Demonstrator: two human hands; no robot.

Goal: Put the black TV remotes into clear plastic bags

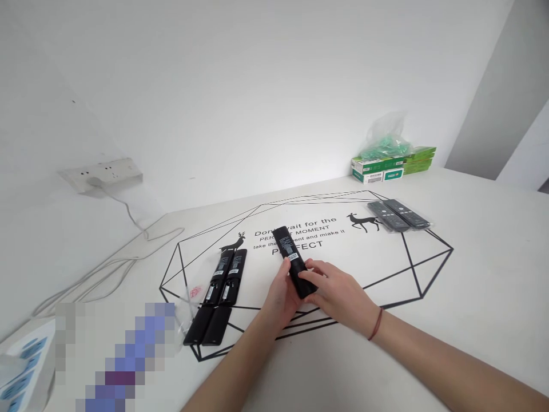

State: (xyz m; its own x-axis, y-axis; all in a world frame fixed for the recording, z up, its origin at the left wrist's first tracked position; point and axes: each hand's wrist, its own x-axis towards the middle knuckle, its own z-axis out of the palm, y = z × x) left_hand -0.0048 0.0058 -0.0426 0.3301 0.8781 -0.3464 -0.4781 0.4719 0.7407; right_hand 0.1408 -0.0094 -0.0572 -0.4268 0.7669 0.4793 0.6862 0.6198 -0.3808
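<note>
A black remote control [285, 241] is held back side up above the table, its label facing me. My left hand [281, 294] is closed around its lower left side, thumb along the edge. My right hand [341, 289] grips the lower right end, fingers on the back cover. To the left, two more black remotes [222, 269] lie side by side, backs up, with their battery compartments exposed. Below them rest two loose battery covers [217, 327]. At the right, two remotes in clear plastic sleeves [394, 216] lie button side up.
Green and white boxes [377, 167] with a clear plastic bag of green items [386, 143] on top stand against the wall. A wall socket [112, 171] feeds a cable [124, 260] along the left edge. A white power strip [36, 355] sits at lower left, beside a pixelated patch.
</note>
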